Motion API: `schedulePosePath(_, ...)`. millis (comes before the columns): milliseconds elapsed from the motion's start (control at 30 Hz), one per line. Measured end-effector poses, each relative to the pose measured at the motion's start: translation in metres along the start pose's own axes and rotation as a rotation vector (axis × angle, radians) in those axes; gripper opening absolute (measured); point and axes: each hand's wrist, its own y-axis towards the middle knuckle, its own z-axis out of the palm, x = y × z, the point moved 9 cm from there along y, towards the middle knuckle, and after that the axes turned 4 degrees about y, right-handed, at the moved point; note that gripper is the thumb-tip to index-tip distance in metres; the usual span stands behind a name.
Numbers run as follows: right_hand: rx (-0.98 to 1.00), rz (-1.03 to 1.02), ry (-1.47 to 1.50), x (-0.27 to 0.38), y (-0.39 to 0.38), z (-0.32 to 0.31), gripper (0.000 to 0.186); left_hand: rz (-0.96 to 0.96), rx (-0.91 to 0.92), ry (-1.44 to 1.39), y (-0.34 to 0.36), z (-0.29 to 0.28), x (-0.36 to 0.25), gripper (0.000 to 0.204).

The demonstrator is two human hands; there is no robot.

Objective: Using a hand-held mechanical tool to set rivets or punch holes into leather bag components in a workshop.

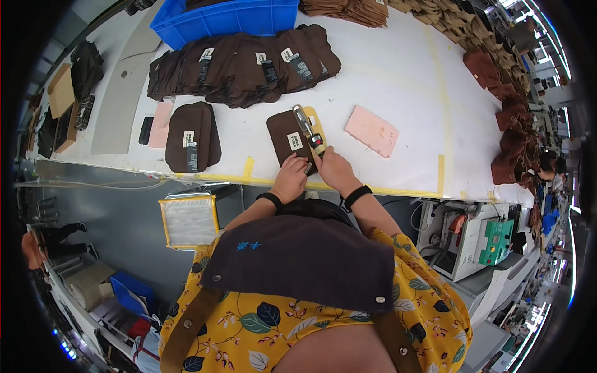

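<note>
In front of me, at the table's near edge, lies a brown fabric piece (pixel 283 133) with a white label, over a yellow-tan board (pixel 314 117). My left hand (pixel 291 177) is at its lower edge, fingers bent and closed on the fabric. A small greyish bit shows by those fingertips; I cannot make out what it is. My right hand (pixel 337 169) is wrapped round the dark and cream handle of a metal-headed hand tool (pixel 301 118). The tool's long silvery head slants up-left along the fabric's right side, near the board.
Left of my hands sits a stack of brown labelled pieces (pixel 208 133); a pink pad (pixel 372 131) lies to the right. Behind are a long heap of brown pieces (pixel 236 68) and a blue crate (pixel 224 22). Brown bundles (pixel 516 143) line the far right edge.
</note>
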Motion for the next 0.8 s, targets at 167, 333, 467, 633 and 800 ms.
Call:
schedulePosePath(167,0.000,-0.009,-0.017,-0.002,-0.023,-0.001,0.038,0.041,0.000,0.012,-0.003,-0.004,0.003,0.020)
schedulePosePath(333,0.099,0.117,-0.015,-0.012,-0.097,-0.001,0.039,0.054,-0.024,-0.001,-0.006,-0.007,0.004,0.019)
schedulePosePath(467,0.103,0.128,-0.017,-0.003,-0.088,-0.004,0.039,0.066,-0.009,0.014,-0.009,-0.006,0.004,0.018)
schedulePosePath(633,-0.004,0.066,-0.064,0.012,-0.016,-0.003,0.038,0.114,0.016,0.025,-0.006,-0.007,0.003,0.018)
schedulePosePath(800,-0.002,0.065,-0.091,0.010,-0.024,-0.002,0.038,0.140,0.009,0.010,-0.007,-0.008,0.004,0.019)
